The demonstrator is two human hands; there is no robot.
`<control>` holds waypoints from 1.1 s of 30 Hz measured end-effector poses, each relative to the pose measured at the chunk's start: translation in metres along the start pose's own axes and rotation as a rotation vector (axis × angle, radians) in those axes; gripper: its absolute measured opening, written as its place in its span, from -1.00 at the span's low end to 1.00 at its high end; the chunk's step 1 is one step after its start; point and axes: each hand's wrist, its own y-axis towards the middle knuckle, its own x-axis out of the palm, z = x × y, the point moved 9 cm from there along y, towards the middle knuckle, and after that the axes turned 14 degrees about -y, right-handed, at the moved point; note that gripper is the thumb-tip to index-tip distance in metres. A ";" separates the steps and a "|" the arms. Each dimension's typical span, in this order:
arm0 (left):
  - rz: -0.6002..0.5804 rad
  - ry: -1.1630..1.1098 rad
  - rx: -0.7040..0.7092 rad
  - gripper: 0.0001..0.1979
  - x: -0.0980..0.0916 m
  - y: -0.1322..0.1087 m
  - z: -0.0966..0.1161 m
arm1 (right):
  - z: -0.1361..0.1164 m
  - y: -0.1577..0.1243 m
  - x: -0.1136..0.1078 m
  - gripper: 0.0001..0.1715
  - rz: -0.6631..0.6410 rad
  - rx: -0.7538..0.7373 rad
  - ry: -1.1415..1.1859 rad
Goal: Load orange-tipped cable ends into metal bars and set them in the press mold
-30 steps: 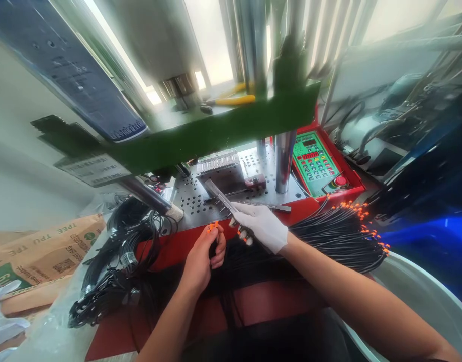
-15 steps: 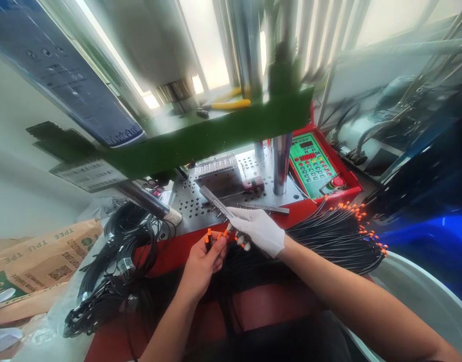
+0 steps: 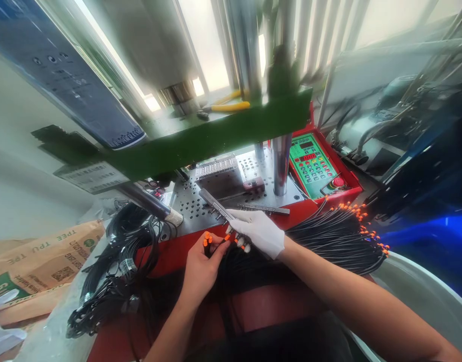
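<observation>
While left hand [image 3: 200, 264] pinches 2 orange-tipped cables [image 3: 207, 241], gloved right hand [image 3: 260, 232], at its 3 o'clock, grips metal bar [image 3: 215, 203] pointing 10 o'clock.

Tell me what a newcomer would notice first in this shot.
The broad green press beam cuts across the middle, with a green keypad panel in a red housing at its right. Below, the white-gloved right hand grips a metal bar beside the bare left hand, which pinches orange-tipped cable ends; a fan of black cables lies to the right.
</observation>
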 end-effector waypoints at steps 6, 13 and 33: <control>-0.001 0.003 -0.013 -0.84 0.002 0.000 -0.005 | 0.002 0.000 0.003 -0.52 -0.023 -0.015 -0.004; 0.036 0.039 -0.038 -0.84 0.001 0.000 -0.005 | 0.005 0.000 0.003 -0.48 0.024 0.007 -0.066; -0.036 -0.477 -0.333 -0.70 -0.003 0.001 -0.038 | 0.004 0.002 -0.003 -0.73 -0.029 -0.074 -0.359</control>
